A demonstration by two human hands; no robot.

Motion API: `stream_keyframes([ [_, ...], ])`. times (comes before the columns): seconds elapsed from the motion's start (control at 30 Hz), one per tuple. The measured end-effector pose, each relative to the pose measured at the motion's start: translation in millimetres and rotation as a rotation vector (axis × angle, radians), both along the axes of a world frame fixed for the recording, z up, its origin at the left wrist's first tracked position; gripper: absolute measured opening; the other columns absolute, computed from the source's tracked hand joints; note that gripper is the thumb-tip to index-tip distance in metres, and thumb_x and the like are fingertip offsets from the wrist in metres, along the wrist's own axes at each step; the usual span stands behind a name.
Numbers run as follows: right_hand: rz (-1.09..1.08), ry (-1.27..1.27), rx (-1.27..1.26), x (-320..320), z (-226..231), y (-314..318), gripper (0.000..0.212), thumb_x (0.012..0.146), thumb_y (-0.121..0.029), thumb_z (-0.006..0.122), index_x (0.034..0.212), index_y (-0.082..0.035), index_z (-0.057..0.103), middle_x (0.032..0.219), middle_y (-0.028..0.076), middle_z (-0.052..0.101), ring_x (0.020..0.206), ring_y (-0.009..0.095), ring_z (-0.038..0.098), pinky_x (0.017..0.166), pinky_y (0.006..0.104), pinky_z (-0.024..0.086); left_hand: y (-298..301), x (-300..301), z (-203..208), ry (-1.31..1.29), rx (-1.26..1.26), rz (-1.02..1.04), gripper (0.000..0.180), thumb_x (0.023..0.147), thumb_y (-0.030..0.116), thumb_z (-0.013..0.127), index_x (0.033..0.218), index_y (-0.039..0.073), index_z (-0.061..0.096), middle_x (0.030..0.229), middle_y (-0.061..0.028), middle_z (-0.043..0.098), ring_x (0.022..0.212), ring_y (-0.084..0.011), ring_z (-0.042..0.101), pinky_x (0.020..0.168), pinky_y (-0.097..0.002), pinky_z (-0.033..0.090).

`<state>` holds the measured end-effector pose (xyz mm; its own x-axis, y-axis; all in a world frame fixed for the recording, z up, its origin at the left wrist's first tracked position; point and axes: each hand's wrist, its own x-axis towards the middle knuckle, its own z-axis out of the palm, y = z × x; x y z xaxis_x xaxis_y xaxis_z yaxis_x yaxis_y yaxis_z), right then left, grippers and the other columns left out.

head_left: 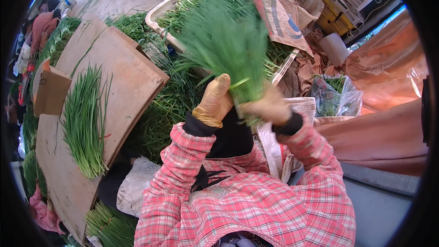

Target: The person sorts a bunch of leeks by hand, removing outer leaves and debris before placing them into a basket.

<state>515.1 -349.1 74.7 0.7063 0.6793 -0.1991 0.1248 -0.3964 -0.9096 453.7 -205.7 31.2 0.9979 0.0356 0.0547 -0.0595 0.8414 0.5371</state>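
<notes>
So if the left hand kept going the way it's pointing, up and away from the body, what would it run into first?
Probably the bunch of green chives that both hands grip: the left hand points up beside its stems. Beyond lies the chive-filled crate, though depth is hard to judge.

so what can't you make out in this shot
Head view only:
- Chive bunch: its tips are motion-blurred.
- Right hand: blurred, so its grip is unclear.
- Left hand: its palm side is turned away.
- Crate: its inside is covered by chives and a sack.
- Board: the dark rim cuts its lower end.
</notes>
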Motion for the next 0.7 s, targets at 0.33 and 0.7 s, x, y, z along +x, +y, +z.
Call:
stream_keyframes([
  [0.33, 0.442, -0.642, 0.043, -66, -14, 52, 0.106, 0.068, -0.053, 0.065, 0.128, 0.017, 0.012, 0.099, 0.029, 0.052, 0.072, 0.035, 0.059, 0.056, 0.036, 0.049, 51, -66, -23, 0.113, -0.177, 0.121, 0.067, 0.08, 0.037, 0.059, 0.128, -0.002, 0.034, 0.12, -0.0167, 0.049, 0.096, -0.025, 0.055, 0.085, -0.0386, 0.046],
  [0.7, 0.104, 0.659, 0.304, -43, -35, 39, 0.043, 0.088, -0.028, 0.053, 0.118, 0.002, 0.044, 0.088, 0.009, 0.06, 0.063, 0.011, 0.056, 0.056, 0.0218, 0.046, 80, -97, -42, -0.083, -0.386, 0.009, 0.092, 0.068, 0.031, 0.074, 0.134, -0.003, 0.019, 0.112, -0.0077, 0.044, 0.09, -0.0184, 0.049, 0.075, -0.0275, 0.039],
])
